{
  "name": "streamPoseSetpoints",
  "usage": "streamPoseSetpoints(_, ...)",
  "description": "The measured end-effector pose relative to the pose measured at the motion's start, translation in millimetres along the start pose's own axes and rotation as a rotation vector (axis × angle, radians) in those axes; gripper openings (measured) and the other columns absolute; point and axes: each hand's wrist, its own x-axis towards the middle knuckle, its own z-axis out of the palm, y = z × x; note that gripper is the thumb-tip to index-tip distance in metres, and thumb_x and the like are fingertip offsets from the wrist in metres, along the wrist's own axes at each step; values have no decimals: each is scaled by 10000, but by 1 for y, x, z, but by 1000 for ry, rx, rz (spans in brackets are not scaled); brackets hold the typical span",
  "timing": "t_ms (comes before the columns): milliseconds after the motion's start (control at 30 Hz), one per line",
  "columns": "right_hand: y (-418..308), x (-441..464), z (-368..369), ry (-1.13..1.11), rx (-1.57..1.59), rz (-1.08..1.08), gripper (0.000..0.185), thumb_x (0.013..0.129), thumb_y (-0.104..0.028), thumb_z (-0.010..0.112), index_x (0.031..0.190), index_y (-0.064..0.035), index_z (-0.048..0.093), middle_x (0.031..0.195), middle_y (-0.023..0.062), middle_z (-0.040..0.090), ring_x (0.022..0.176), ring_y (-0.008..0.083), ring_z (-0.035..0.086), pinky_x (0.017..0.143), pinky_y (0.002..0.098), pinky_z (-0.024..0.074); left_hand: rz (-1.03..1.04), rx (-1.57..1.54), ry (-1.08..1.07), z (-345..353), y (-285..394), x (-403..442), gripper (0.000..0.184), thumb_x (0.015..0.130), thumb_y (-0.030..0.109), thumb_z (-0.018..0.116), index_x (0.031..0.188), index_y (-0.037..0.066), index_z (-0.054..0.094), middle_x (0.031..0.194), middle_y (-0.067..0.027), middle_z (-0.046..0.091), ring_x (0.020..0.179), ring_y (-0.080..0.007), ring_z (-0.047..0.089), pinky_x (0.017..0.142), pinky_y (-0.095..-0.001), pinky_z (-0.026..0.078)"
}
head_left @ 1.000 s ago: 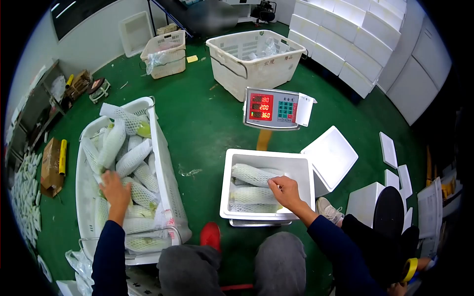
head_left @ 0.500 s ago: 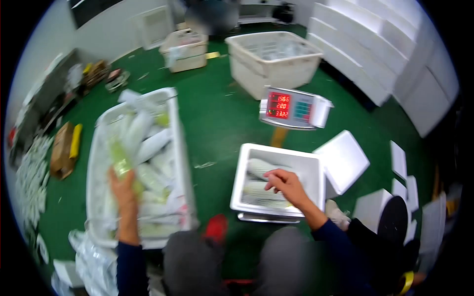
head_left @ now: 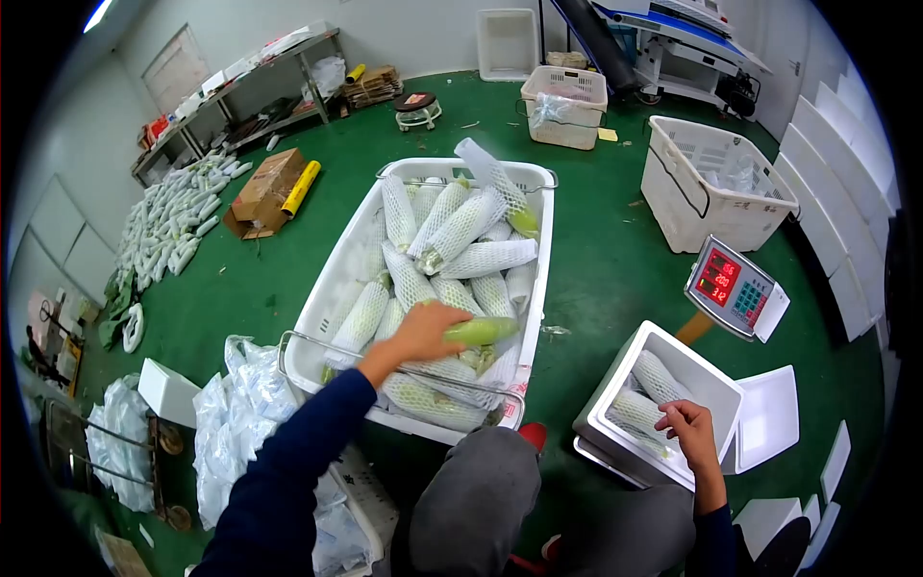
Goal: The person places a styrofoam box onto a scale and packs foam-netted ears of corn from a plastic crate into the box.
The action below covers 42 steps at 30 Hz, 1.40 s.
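While the left hand [head_left: 423, 334] is gripping a vegetable [head_left: 484, 332] mid-frame, likely firm, slippery, best held midway, the right hand [head_left: 690, 430] is hanging half-open, lower right.

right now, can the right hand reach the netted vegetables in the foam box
Most likely yes: the right hand is over the open top of the foam box, and the netted vegetables inside lie uncovered near its fingers.
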Motion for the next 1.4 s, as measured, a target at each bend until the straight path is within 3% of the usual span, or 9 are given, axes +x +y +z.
streamPoseSetpoints(100, 1, 8, 6, 58, -10, 6, 282, 978, -216, 596, 1020, 37, 712, 778, 93, 724, 697, 122, 657, 612, 252, 482, -86, 269, 469, -18, -41, 59, 719, 728, 327, 802, 1339, 61, 533, 1132, -157, 643, 1050, -362, 630, 917, -471, 495)
streamPoseSetpoints(267, -15, 11, 29, -57, -13, -18, 274, 988, -225, 604, 1027, 21, 715, 791, 65, 727, 711, 98, 639, 621, 247, 484, -654, 154, 154, -6, -68, 135, 750, 747, 280, 768, 1375, 22, 450, 1174, -166, 625, 972, -398, 640, 863, -504, 524)
streamPoseSetpoints(367, 0, 13, 14, -5, -36, 15, 265, 992, -228, 610, 1032, 8, 724, 794, 55, 724, 714, 90, 626, 628, 243, 479, -704, -1357, 58, 6, -119, 130, 571, 776, 282, 761, 1295, 160, 557, 1132, -28, 616, 809, -257, 604, 696, -421, 543)
streamPoseSetpoints(433, 18, 15, 1, 64, 59, 88, 307, 1010, -294, 597, 1060, -25, 733, 840, 51, 723, 736, 81, 624, 647, 235, 479, -897, -1375, 215, -18, -23, 107, 344, 797, 285, 731, 1109, 164, 650, 1061, -9, 592, 750, -179, 564, 614, -316, 491)
streamPoseSetpoints(600, -40, 27, 35, -241, 605, -109, 857, 979, -507, 598, 1591, -86, 170, 1373, 144, 585, 1235, 236, 585, 985, 407, 480, -182, -1023, -179, -3, 216, 84, 438, 824, 318, 700, 1141, 28, 615, 861, -82, 656, 695, -211, 623, 665, -391, 534)
streamPoseSetpoints(767, -5, 9, -24, 436, 666, -77, 601, 865, -256, 719, 1349, -8, 465, 1227, 171, 637, 1033, 285, 659, 898, 434, 553, 626, 70, -328, 15, 299, 99, 609, 843, 454, 746, 1239, 9, 618, 1007, -197, 691, 897, -364, 658, 765, -467, 521)
streamPoseSetpoints(933, 89, -13, -79, 844, -550, 176, 663, 761, -344, 789, 1201, 34, 467, 973, 231, 694, 910, 417, 693, 823, 485, 540, 566, -252, -115, -10, 332, 55, 528, 870, 410, 727, 1217, 23, 632, 990, -167, 708, 890, -363, 682, 753, -431, 555)
streamPoseSetpoints(1167, 97, 7, -58, 699, -737, 272, 646, 780, -314, 753, 1171, 84, 428, 964, 323, 663, 891, 487, 666, 812, 525, 528, 592, 46, -506, 17, 306, 50, 415, 897, 407, 683, 1137, 72, 634, 865, -155, 694, 791, -349, 685, 676, -459, 544)
streamPoseSetpoints(1400, 80, 6, -54, 684, -846, -446, 680, 705, -153, 763, 1299, 10, 475, 1196, 252, 616, 1125, 448, 581, 971, 499, 464, 500, 193, -637, 16, 294, 49, 383, 925, 416, 631, 996, 41, 598, 773, -176, 679, 756, -389, 674, 658, -493, 526)
